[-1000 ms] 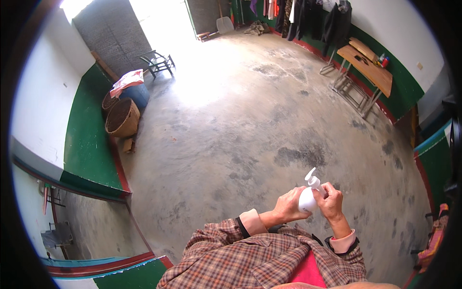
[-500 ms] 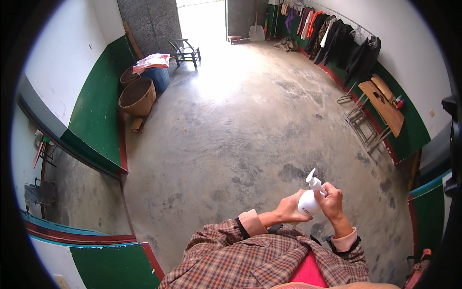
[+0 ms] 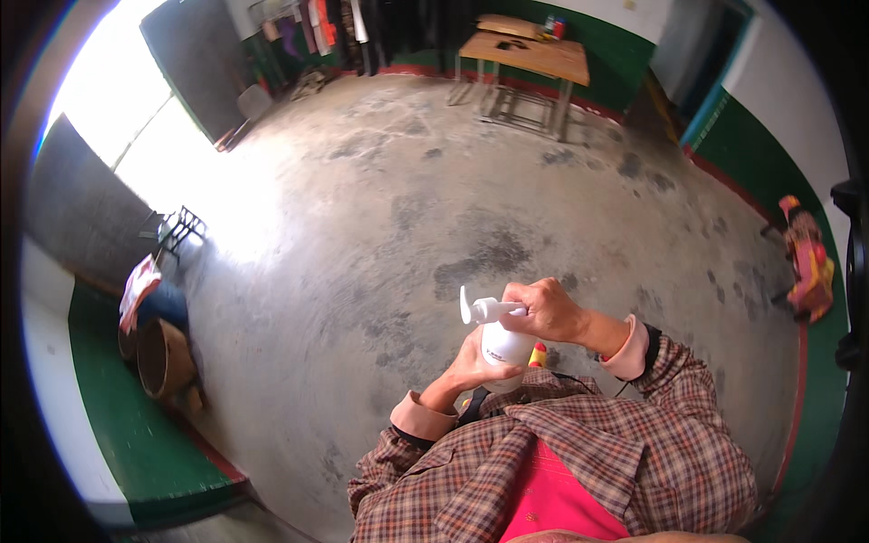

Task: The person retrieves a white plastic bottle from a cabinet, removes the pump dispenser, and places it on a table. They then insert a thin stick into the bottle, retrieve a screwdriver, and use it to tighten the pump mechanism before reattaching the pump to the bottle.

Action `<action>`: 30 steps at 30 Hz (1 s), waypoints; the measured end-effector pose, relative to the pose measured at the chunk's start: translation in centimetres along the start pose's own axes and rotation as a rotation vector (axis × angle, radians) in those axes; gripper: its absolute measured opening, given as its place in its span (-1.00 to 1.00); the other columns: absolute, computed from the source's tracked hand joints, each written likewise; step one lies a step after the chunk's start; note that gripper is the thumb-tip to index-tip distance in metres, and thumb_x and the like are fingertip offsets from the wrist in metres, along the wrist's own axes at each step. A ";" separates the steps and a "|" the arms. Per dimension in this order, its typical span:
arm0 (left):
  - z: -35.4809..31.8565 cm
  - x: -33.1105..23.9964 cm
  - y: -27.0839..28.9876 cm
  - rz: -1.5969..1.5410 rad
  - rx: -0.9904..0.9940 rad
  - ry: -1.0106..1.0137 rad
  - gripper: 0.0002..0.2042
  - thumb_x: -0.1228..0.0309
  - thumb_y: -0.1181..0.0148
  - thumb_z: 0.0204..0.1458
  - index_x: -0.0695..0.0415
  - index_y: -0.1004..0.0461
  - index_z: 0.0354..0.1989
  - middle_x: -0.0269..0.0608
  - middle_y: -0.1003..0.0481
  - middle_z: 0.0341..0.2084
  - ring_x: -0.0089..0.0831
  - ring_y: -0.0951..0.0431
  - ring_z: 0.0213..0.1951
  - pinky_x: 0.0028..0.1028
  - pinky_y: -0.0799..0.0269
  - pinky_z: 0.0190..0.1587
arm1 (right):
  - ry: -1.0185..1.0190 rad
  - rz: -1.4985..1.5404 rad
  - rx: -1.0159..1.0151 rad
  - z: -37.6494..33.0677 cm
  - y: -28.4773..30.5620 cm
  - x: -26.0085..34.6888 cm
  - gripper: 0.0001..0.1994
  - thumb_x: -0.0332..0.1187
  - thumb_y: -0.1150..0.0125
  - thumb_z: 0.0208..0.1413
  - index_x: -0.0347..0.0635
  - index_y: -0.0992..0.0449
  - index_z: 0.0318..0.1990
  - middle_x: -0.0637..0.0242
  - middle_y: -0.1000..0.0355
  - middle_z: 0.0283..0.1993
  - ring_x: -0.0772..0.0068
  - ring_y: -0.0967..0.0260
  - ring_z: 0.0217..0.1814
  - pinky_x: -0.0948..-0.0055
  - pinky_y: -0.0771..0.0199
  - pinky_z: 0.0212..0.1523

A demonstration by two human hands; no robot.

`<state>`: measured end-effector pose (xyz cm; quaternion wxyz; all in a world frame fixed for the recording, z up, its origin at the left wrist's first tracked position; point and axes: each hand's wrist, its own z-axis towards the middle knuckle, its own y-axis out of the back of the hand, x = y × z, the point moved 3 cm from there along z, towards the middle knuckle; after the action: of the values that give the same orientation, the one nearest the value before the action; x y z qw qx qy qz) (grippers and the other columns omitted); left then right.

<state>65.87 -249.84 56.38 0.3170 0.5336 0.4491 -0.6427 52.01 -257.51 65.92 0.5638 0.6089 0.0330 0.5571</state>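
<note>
A white pump bottle (image 3: 505,346) is held in front of my chest. My left hand (image 3: 472,365) wraps round its body from the left. At the top, my right hand (image 3: 549,310) is closed round the white pump head (image 3: 487,310), whose spout sticks out to the left. The pump head looks tilted over the bottle's neck; my right fingers cover the place where they meet, so I cannot tell whether they are joined. Small dark print marks the bottle's front. Below my right hand, a bit of red and yellow (image 3: 539,353) shows near the floor.
A wooden table (image 3: 529,56) stands at the far wall beside hanging clothes (image 3: 330,27). Woven baskets (image 3: 166,360) and a small dark chair (image 3: 183,228) are on the left. Against the right wall sits something draped in colourful cloth (image 3: 808,262). Stained concrete floor (image 3: 362,226) lies between.
My view has turned to the right, bringing the table to the top middle. The pump head now leans left over the bottle, and my right hand has moved across its top.
</note>
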 end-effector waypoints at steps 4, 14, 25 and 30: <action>4.7 1.1 1.1 -0.056 0.211 0.043 -0.09 0.33 -0.55 -0.32 0.15 -0.22 0.32 -0.19 -0.45 0.07 -0.36 -0.45 0.11 -0.29 -0.35 0.18 | 0.025 0.169 0.076 -0.1 2.7 -3.9 -0.69 -0.08 -0.30 0.10 -0.15 -0.51 -0.33 0.17 -0.48 -0.56 0.17 -0.49 -0.54 0.30 -0.43 -0.48; 28.4 5.4 -6.8 0.145 0.160 0.043 -0.29 0.28 -0.54 -0.32 0.16 -0.36 0.08 -0.29 -0.54 -0.21 -0.46 -0.55 -0.16 -0.34 -0.49 -0.11 | -0.121 0.014 -0.153 -3.3 17.1 -22.9 -0.71 -0.11 -0.29 0.10 -0.18 -0.51 -0.36 0.18 -0.49 -0.57 0.15 -0.50 -0.54 0.31 -0.44 -0.50; 46.2 5.7 -11.9 0.834 -0.240 -0.051 -0.20 0.15 -0.50 -0.31 0.14 -0.28 0.16 -0.04 -0.50 -0.07 -0.04 -0.56 -0.04 -0.15 -0.48 -0.06 | -0.363 -0.270 -0.351 -2.7 27.6 -37.9 -0.65 -0.06 -0.33 0.02 -0.20 -0.48 -0.42 0.12 -0.48 -0.61 0.04 -0.50 -0.55 0.19 -0.47 -0.50; 53.7 8.6 -9.9 0.650 -0.113 0.032 -0.22 0.22 -0.49 -0.31 0.14 -0.28 0.17 -0.09 -0.52 -0.12 -0.14 -0.57 -0.09 -0.22 -0.48 -0.09 | -0.321 -0.227 -0.373 -0.2 29.9 -44.4 -0.66 -0.08 -0.33 0.03 -0.19 -0.47 -0.42 0.17 -0.48 -0.59 0.08 -0.48 -0.56 0.24 -0.43 -0.51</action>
<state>33.58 -294.51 51.84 0.5273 0.6406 0.2952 -0.4737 17.51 -297.91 59.01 0.7230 0.5674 -0.0922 0.3832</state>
